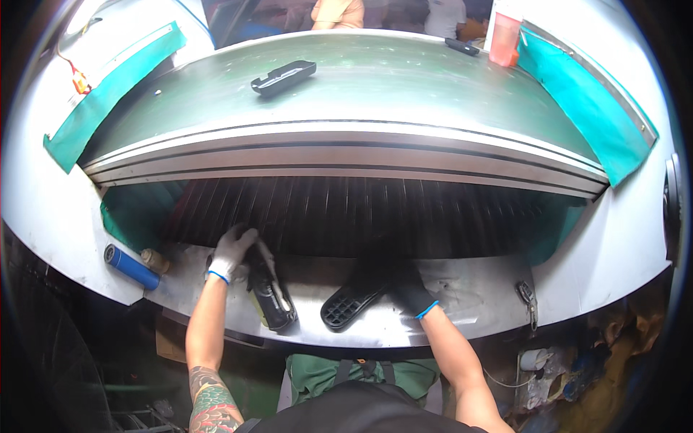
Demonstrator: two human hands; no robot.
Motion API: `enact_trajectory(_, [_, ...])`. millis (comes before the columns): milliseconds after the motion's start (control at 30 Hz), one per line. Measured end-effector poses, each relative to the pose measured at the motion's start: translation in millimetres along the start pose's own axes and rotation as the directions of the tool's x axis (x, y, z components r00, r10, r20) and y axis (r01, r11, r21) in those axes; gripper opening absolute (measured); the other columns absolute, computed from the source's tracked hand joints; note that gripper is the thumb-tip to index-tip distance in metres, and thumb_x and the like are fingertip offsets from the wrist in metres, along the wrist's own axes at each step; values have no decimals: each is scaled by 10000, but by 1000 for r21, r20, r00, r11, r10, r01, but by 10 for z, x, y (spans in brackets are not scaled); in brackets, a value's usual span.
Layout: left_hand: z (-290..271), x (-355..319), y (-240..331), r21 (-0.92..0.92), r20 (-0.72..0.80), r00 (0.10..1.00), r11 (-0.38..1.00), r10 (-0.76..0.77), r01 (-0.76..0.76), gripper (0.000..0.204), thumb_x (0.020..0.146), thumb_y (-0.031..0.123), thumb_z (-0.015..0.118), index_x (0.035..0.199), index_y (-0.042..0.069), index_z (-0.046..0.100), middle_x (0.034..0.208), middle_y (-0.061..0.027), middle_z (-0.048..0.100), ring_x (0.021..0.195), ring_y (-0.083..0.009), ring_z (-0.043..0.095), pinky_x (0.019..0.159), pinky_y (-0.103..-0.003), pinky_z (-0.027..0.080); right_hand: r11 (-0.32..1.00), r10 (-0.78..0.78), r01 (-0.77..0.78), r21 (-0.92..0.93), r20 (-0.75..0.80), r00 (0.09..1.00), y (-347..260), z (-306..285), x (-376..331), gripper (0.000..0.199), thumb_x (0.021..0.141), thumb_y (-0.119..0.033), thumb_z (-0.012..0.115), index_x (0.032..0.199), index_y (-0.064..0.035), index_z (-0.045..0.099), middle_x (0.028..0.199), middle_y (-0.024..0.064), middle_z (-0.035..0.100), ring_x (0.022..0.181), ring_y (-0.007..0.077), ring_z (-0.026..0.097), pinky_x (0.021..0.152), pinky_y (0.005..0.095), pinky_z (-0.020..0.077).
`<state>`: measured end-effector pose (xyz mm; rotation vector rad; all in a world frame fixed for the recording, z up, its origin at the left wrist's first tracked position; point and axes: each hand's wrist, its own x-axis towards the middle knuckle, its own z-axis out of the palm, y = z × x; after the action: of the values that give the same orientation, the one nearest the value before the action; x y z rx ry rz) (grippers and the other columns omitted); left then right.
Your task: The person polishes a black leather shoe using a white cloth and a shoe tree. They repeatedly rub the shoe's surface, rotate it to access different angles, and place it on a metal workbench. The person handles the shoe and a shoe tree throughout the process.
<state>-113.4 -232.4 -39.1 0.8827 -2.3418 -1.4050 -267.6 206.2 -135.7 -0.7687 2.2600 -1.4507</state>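
Observation:
In a whitish glove with a blue cuff, my left hand curls its fingers at the upper end of a long black plastic housing. A pale strip shows inside this housing, and its lower end is at the metal ledge's near edge. My right hand wears a black glove, also with a blue cuff. It grips a black plastic part with a grid-ribbed, rounded end, which points left and toward me. Dark glove against dark part hides the right fingertips.
Beyond the metal ledge, a green conveyor belt carries a black open plastic shell. A blue cylinder lies at left, a small hand tool at right. A pink container stands far right. People stand beyond the belt.

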Motion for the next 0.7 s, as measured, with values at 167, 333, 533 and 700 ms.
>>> enact_trajectory(167, [442, -961, 586, 477, 288, 951, 844, 115, -246, 974, 774, 500, 812, 1581, 79, 466, 1514, -324, 517, 1419, -439, 509, 1187, -480, 410, 977, -7, 6, -213, -2, 1000, 137, -448, -6, 437, 1046, -217, 609, 1437, -23, 587, 1407, 170, 631, 1309, 292, 584, 1149, 416, 446])
enact_trajectory(333, [891, -1811, 243, 236, -70, 976, 954, 204, -183, 1101, 729, 427, 894, 1607, 27, 363, 1464, -296, 550, 1324, -437, 592, 1102, -469, 501, 906, -99, 85, -414, -12, 995, 137, -421, 151, 436, 1042, -216, 611, 1436, -29, 590, 1404, 166, 634, 1310, 293, 586, 1146, 416, 449])
enact_trajectory(533, [1392, -1959, 19, 214, -234, 964, 974, 128, -77, 979, 752, 332, 890, 1553, -12, 444, 1376, -246, 630, 1262, -391, 608, 1084, -456, 488, 695, -229, 133, -706, -43, 972, 351, -391, 228, 436, 1037, -215, 614, 1433, -36, 593, 1400, 161, 637, 1312, 294, 588, 1144, 416, 453])
enact_trajectory(700, [1160, -1821, 29, -195, -170, 984, 976, 59, -92, 863, 823, 292, 855, 1525, -42, 479, 1360, -178, 658, 1218, -306, 647, 1058, -388, 503, 603, -362, 178, -777, -68, 930, 225, -308, 335, 435, 1032, -215, 616, 1432, -43, 596, 1397, 157, 639, 1314, 295, 589, 1142, 417, 456])
